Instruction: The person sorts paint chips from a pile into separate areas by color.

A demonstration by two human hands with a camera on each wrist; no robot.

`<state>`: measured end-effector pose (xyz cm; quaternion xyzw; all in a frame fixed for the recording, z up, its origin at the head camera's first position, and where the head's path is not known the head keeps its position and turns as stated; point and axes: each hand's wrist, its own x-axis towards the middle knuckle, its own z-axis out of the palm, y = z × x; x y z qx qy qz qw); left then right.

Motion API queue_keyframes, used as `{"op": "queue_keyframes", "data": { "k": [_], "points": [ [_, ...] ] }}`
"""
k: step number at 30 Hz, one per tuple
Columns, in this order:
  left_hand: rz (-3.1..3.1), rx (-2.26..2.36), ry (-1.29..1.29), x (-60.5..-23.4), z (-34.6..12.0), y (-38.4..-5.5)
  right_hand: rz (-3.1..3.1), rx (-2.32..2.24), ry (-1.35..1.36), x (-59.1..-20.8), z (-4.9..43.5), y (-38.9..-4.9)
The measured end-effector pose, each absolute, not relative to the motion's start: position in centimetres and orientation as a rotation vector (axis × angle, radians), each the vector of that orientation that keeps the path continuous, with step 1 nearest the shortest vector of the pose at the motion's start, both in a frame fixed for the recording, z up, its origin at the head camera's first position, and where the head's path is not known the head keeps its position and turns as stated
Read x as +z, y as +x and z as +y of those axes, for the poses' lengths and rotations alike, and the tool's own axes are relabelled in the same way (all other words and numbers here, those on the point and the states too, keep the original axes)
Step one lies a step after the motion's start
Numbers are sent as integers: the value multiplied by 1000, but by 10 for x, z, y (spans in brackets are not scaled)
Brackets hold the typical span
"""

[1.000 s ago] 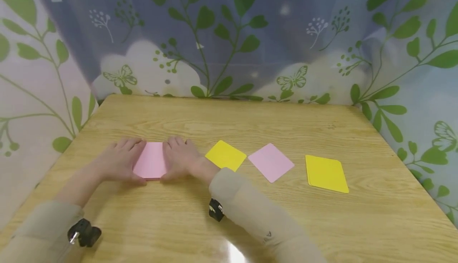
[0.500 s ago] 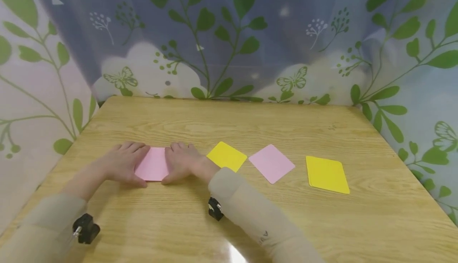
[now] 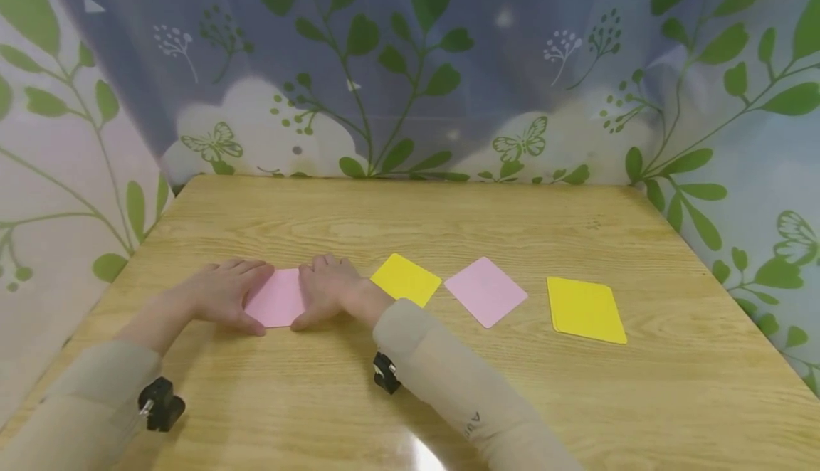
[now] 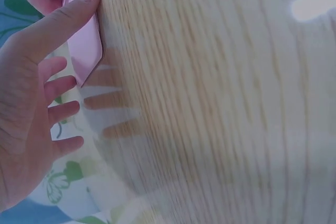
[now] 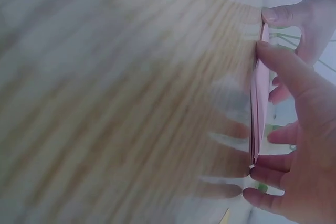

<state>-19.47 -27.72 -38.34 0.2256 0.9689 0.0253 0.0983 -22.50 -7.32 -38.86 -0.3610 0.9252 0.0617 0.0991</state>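
A small stack of pink square cards (image 3: 277, 299) lies on the wooden table, left of the middle. My left hand (image 3: 230, 294) holds it by its left side, thumb at the near edge and fingers toward the far edge. On the opposite side my right hand (image 3: 333, 287) grips it the same way. In the right wrist view the pink stack (image 5: 257, 103) shows thin layers edge-on, with the thumb at its edge. The left wrist view shows the left thumb touching the pink stack (image 4: 86, 45), the other fingers spread behind. Both hands cover the stack's sides.
Right of the hands lie a yellow card (image 3: 407, 279), partly behind the right wrist, then a pink card (image 3: 486, 292) turned cornerwise. Farther right is a small yellow card stack (image 3: 586, 310). A leaf-patterned curtain (image 3: 384, 65) surrounds the table (image 3: 410, 215).
Both hands and the pink stack have shifted slightly toward me and to the right. The stack now looks flatter on the table. The other cards have stayed in place.
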Motion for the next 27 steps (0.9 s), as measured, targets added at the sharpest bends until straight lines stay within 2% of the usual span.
{"op": "queue_keyframes", "data": {
  "k": [27],
  "points": [
    [2895,59,729,-385,-273,-202,2672,-9,-1084,-383,-66,-226]
  ]
}}
